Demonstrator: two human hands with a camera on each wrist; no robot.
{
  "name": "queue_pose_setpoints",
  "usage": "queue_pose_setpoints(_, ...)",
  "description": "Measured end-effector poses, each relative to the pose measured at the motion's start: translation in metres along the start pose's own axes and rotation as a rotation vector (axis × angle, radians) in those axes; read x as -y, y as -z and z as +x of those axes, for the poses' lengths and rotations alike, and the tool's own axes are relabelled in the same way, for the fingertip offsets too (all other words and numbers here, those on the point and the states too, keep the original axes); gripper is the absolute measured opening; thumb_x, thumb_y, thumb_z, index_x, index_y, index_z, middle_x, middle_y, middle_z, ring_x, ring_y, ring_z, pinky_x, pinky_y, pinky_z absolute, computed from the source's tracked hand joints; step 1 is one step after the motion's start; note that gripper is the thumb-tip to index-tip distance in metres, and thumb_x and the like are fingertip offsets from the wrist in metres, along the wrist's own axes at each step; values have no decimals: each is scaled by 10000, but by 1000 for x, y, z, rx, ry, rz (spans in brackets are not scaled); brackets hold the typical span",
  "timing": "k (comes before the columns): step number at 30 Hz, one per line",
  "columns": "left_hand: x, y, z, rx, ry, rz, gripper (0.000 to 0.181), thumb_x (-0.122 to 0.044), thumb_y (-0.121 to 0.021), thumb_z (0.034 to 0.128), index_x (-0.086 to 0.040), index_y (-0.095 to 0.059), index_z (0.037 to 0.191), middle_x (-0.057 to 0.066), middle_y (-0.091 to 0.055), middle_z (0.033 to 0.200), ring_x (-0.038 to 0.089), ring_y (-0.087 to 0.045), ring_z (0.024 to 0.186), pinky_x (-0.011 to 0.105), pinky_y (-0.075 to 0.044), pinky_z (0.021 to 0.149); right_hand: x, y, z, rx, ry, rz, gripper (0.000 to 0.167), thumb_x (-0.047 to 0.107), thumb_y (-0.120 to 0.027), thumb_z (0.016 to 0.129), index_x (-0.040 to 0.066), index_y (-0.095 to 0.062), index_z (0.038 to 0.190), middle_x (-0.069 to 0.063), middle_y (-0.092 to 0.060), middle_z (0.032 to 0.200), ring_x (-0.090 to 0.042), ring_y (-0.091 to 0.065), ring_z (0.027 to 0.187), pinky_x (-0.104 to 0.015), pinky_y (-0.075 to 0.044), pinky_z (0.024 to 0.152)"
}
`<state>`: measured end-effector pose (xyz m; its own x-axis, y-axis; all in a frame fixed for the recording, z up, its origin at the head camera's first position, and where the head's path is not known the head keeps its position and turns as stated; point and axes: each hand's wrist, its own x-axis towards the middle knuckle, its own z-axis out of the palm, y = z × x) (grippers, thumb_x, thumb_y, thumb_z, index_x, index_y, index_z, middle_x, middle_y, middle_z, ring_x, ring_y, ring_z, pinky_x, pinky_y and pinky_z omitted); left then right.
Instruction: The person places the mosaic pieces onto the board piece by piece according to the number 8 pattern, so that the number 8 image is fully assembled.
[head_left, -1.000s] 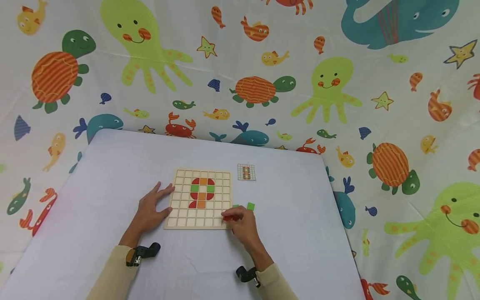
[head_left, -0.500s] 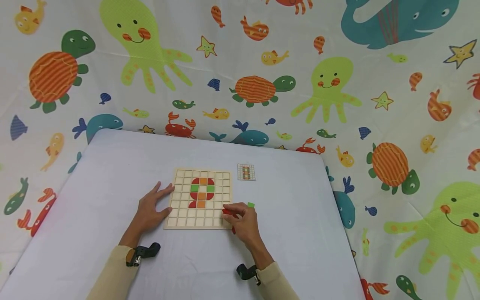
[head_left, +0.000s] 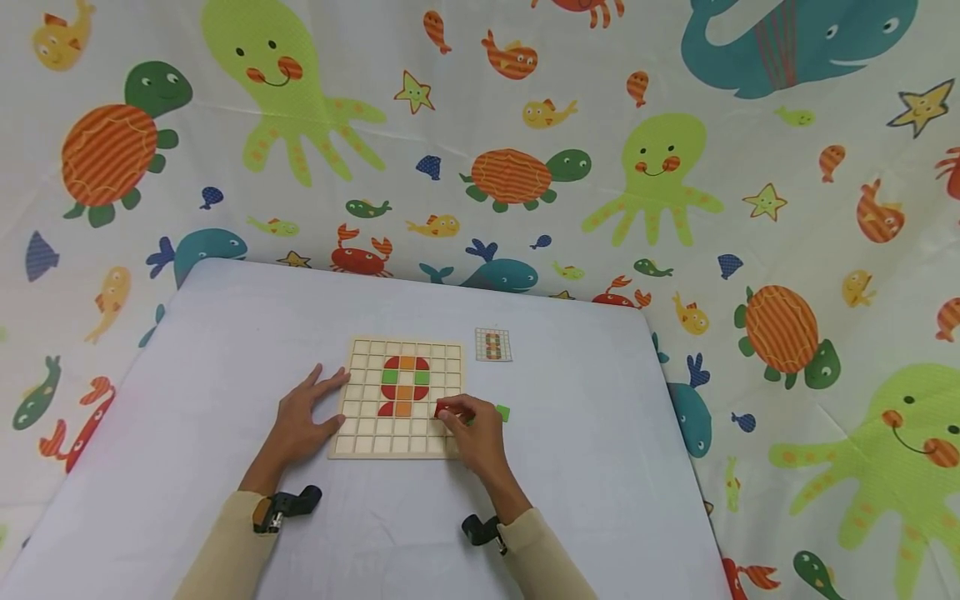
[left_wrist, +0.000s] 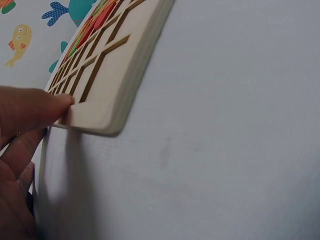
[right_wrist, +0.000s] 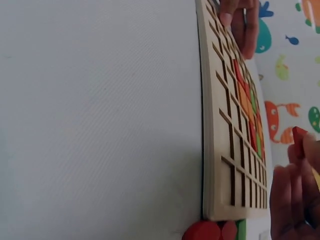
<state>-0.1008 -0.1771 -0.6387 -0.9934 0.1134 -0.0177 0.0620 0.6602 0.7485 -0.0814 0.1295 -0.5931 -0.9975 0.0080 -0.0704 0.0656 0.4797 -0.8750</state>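
The wooden grid board (head_left: 360, 448) lies on the white table with red, green and orange pieces set in its middle cells. My left hand (head_left: 300, 418) has its fingers spread, thumb and fingertips touching the board's left edge; in the left wrist view the thumb of the left hand (left_wrist: 30, 112) rests on the board's rim (left_wrist: 102, 117). Over the board's right side, my right hand (head_left: 480, 433) pinches a red piece (head_left: 441, 407) between thumb and fingers. The right wrist view shows this red piece (right_wrist: 298, 141) raised off the board (right_wrist: 212, 165).
A small pattern card (head_left: 492, 344) lies behind the board's right corner. Beside the right hand is a green piece (head_left: 503, 412). Round red pieces (right_wrist: 202, 231) and a green one lie by the board's edge in the right wrist view. A printed cloth hangs behind the table.
My right hand has moved slightly left and away from me with the red piece, from the board's right edge to over its right-hand cells. The left hand has stayed in place.
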Motion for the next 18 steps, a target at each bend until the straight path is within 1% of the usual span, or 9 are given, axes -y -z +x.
queue_pose_setpoints(3,-1,0,0,1,5,0,719,-105,-762,900,-124,-513,1574,221,-361,1704,514,-193,1620,829,-149,1206,2,-9,8,-8,4,-29,165,188,-795,954,250,-796,1107,74,-782,945,-75,-613,815,-195,-513,713)
queue_pose_setpoints(6,-1,1,0,1,8,0,721,-102,-761,900,-124,-511,1575,227,-351,1708,516,-192,1619,831,-143,1206,2,-18,15,-21,19,-61,149,175,-830,917,222,-789,1052,61,-782,874,-49,-617,757,-207,-501,680)
queue_pose_setpoints(10,-2,0,0,-8,5,3,712,-103,-766,897,-119,-522,1566,229,-364,1700,524,-201,1613,832,-147,1205,2,-29,23,-36,22,-119,110,169,-854,892,186,-799,986,62,-783,831,-11,-616,709,-220,-472,651)
queue_pose_setpoints(13,-1,-1,0,-14,4,1,704,-104,-771,896,-117,-531,1558,234,-368,1698,534,-212,1607,833,-160,1203,2,-35,26,-44,19,-173,94,161,-855,893,177,-802,968,70,-777,818,8,-608,690,-221,-449,626)
queue_pose_setpoints(18,-2,0,0,-4,15,-1,713,-99,-771,897,-126,-525,1566,242,-332,1713,538,-206,1607,827,-165,1207,5,-41,27,-64,19,-242,78,168,-853,896,182,-793,944,94,-756,801,2,-597,684,-229,-437,612)
